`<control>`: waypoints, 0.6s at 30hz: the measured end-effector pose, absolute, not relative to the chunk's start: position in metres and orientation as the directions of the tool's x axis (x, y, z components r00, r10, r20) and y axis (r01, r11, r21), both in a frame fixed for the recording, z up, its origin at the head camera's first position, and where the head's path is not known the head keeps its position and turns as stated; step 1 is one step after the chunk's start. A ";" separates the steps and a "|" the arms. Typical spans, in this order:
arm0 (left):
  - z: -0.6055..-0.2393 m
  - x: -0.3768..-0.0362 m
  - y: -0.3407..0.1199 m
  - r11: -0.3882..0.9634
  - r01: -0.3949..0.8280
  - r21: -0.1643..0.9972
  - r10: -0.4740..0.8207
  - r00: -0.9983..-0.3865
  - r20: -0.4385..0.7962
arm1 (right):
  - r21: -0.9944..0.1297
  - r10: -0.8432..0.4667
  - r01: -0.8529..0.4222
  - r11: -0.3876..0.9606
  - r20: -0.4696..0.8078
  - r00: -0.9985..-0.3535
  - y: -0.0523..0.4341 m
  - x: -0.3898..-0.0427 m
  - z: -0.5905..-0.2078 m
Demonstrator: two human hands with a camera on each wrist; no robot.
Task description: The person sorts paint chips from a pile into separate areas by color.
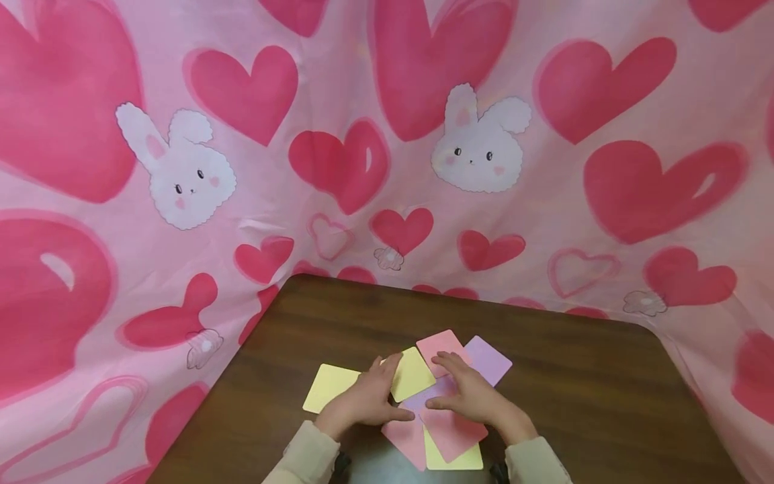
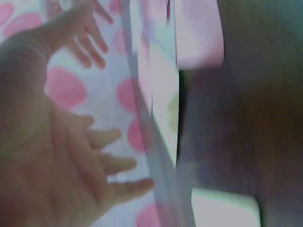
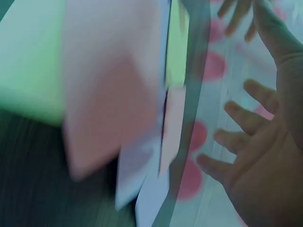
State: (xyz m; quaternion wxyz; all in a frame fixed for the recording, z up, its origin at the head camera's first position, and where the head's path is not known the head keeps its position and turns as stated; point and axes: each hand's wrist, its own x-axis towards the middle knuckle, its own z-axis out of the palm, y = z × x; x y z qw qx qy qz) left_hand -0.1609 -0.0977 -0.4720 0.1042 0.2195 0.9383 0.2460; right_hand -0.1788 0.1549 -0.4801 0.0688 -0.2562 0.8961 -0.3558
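free: bare table [image 1: 580, 376] right, far edge, left corner | blocked: overlapping coloured cards [image 1: 450, 430] near centre under both hands | bounds: heart-print cloth [image 1: 363, 168] hangs close behind and at sides

Loose overlapping spread of flat, rounded-corner pastel paper cards on the dark brown wooden table [image 1: 592, 390], near its front edge. Far side: pale yellow card [image 1: 329, 386] lying apart at the left, second yellow card [image 1: 413, 374] tilted beside it, pink card [image 1: 440, 344] and lilac card [image 1: 488, 359] fanned to the right. Near side: a larger pink card [image 1: 452, 433] lies over a yellow card [image 1: 456, 460], with another pink card [image 1: 406, 440] just left of them; wrist views are too blurred to add detail.
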 end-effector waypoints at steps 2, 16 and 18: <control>-0.477 -0.157 -0.080 0.812 0.375 0.447 0.446 -0.893 -0.062 | -0.672 -0.501 -0.398 0.624 0.048 -0.864 0.172 -0.180 -0.480; -0.505 -0.120 -0.011 0.917 0.392 0.078 0.396 -0.917 -0.047 | -0.601 -0.575 -0.370 0.709 -0.189 -0.796 0.216 -0.166 -0.481; -0.505 -0.118 -0.009 0.917 0.394 0.065 0.397 -0.916 -0.048 | -0.579 -0.581 -0.389 0.717 -0.188 -0.792 0.217 -0.164 -0.484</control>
